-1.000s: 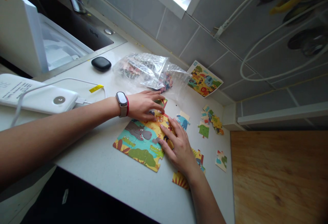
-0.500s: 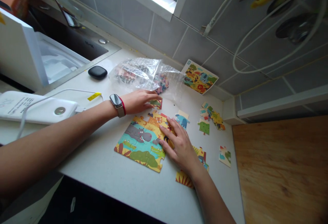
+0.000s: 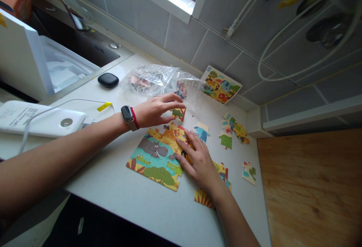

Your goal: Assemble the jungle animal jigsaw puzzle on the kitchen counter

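Observation:
A partly joined jigsaw puzzle point(image 3: 152, 160) with a hippo, crocodiles and a leopard lies on the white counter. My left hand point(image 3: 154, 110), wearing a watch and a red band, is above the puzzle's top edge. Its thumb and fingers pinch a puzzle piece point(image 3: 179, 115) with green and red on it, partly hidden by the fingers. My right hand point(image 3: 199, 162) rests on the right side of the puzzle with fingers stretched and spread, covering part of it. Close by lie a blue elephant piece point(image 3: 201, 132) and a yellow striped piece point(image 3: 204, 198).
Loose pieces include a tree piece point(image 3: 226, 140), a small pile point(image 3: 239, 131) and one near the right edge point(image 3: 249, 173). A picture card point(image 3: 221, 85) leans on the wall beside a clear plastic bag point(image 3: 152, 79). At left are a black case point(image 3: 108, 80) and a white power bank point(image 3: 42, 118).
My left hand has shifted to the right along the puzzle's top edge, and the piece under its fingers has moved with it. My right hand has stayed in place.

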Demonstrator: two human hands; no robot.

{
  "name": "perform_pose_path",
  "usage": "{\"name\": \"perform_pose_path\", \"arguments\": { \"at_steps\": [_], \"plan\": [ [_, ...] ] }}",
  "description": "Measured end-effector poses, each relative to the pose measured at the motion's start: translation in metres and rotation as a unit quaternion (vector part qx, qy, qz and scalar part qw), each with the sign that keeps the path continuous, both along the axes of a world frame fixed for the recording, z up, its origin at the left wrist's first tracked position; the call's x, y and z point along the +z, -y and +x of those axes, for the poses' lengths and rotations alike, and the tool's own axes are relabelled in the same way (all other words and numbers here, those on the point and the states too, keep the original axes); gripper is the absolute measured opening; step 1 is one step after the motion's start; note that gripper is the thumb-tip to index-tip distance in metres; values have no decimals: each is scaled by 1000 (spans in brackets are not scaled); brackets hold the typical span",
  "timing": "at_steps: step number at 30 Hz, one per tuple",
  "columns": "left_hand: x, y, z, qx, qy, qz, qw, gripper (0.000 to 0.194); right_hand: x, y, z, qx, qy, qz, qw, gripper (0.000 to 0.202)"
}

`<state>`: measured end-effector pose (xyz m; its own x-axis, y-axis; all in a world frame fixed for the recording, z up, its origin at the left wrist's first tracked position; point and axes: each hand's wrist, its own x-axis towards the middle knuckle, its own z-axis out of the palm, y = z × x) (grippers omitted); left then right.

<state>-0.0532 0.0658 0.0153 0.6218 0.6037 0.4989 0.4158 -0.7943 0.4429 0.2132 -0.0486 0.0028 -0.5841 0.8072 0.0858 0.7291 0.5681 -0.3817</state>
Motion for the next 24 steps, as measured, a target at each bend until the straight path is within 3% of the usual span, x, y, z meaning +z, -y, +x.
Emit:
{"name": "perform_pose_path", "arguments": {
  "at_steps": [7, 14, 19, 24],
  "plan": [
    [8, 11, 9, -54, 42, 14, 998, 31, 0, 0, 0, -4, -13, 1, 1000, 45],
    [7, 15, 14, -69, 34, -3, 997, 32, -2, 0, 1, -10, -8, -4, 1000, 46],
    [-2, 4, 5, -37, -16, -21, 999, 43, 1, 0, 0, -4, -5, -13, 1000, 46],
    [-12, -13, -13, 4, -73, -59, 996, 35, 0, 1, 1, -4, -3, -18, 1000, 47]
  ]
}}
